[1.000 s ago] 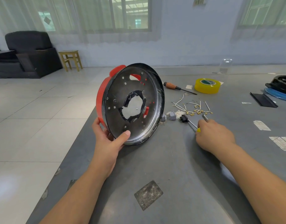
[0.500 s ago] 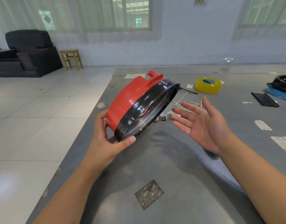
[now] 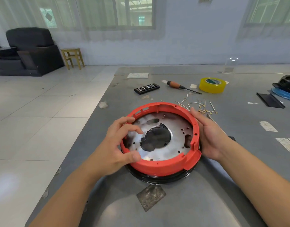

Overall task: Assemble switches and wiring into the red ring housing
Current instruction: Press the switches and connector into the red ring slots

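The red ring housing (image 3: 159, 166) lies flat on the bench (image 3: 223, 177), open side up, directly in front of the person and between the two hands. Being round, it has no long axis; its silver plate with a dark central hole faces upward, so parts can go in from above. The left hand (image 3: 115, 145) sits at the housing's left rim, thumb pressed on the near edge and fingers curled loosely over the far-left wall without a firm clasp. The right hand (image 3: 206, 136) lies with its palm and straight fingers against the housing's right outer wall, steadying it, not clenched.

The loose wires with brass terminals (image 3: 200, 107) lie just beyond the housing, to its far right, nearest the right hand's fingertips; I judge that hand the likelier one to fetch them. Nothing stands between. Farther behind the housing lie a screwdriver (image 3: 180, 86), a roll of yellow tape (image 3: 212, 85) and a black bit case (image 3: 146, 88). No switches are clearly visible.
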A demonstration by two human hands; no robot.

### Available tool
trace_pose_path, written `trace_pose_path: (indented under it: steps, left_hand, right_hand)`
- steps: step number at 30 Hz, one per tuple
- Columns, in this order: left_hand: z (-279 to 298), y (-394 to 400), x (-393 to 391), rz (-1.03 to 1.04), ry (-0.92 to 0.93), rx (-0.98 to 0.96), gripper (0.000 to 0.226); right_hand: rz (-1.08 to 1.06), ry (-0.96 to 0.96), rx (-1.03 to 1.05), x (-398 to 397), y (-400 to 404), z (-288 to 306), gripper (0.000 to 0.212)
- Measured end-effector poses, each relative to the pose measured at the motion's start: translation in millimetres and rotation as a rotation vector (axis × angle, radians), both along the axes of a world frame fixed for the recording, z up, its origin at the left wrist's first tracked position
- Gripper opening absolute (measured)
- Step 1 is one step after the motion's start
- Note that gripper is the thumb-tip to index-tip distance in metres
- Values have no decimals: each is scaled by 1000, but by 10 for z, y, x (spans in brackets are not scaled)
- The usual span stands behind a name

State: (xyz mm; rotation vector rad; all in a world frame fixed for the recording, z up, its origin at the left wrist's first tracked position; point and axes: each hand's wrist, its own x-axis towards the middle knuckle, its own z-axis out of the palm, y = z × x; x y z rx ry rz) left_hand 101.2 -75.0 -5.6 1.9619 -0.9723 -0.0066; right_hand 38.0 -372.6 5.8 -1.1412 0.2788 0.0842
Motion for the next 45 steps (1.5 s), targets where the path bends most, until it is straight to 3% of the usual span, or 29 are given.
trace_pose_path:
  steps: [2, 5, 7, 10, 13, 15, 18, 20, 23, 25, 29, 31, 34, 39, 42, 45]
  left_hand:
    - [-17, 1, 3, 33, 57, -23, 77]
    - [-45, -3, 35, 121, 131, -116, 44]
    - [-76, 5, 65, 181, 195, -176, 36]
    - [-108, 39, 98, 193, 271, -166, 45]
    - [-109, 72, 116, 211, 313, -113, 60]
    - [-114, 73, 127, 220, 334, -120, 65]
    - [-129, 23, 118, 266, 301, -161, 55]
    - [-110, -12, 101, 315, 202, -210, 37]
    - [-67, -10, 95, 411, -159, -133, 20]
    - [32, -27, 10, 367, -402, -55, 8]
    - [153, -223, -356, 86, -595, 94, 28]
    - [156, -341, -532, -17, -643, 228, 38]
    - [150, -439, -674, -5, -677, 359, 47]
    - [83, -503, -712, 149, -615, 326, 60]
    - [52, -552, -713, 156, -650, 324, 50]
    - [82, -486, -664, 123, -583, 298, 42]
  right_hand:
    - [-3, -19, -45, -6, 34, -4, 56]
    - [-46, -60, -155, 5, 65, -25, 44]
    - [-85, -28, -314, 19, 85, -37, 43]
    - [-118, 27, -676, 11, 65, -21, 47]
    - [-71, 0, -1022, -10, 17, -5, 35]
    - [-49, -7, -1121, -14, 2, -33, 22]
    - [-45, -43, -1043, 4, 6, -81, 10]
    - [-41, -95, -946, 3, 28, -93, 34]
    - [1, -148, -940, -8, 66, -84, 58]
    - [4, -157, -951, -4, 94, -73, 68]
    - [-6, -170, -990, 14, 109, -85, 72]
    - [-23, -163, -1048, 26, 109, -105, 67]
    - [-83, -158, -1076, 37, 100, -121, 48]
    - [-250, -191, -1105, 77, 77, -173, 9]
    - [-233, -162, -1026, 134, 71, -189, 17]
    - [-84, -166, -781, 192, 64, -170, 49]
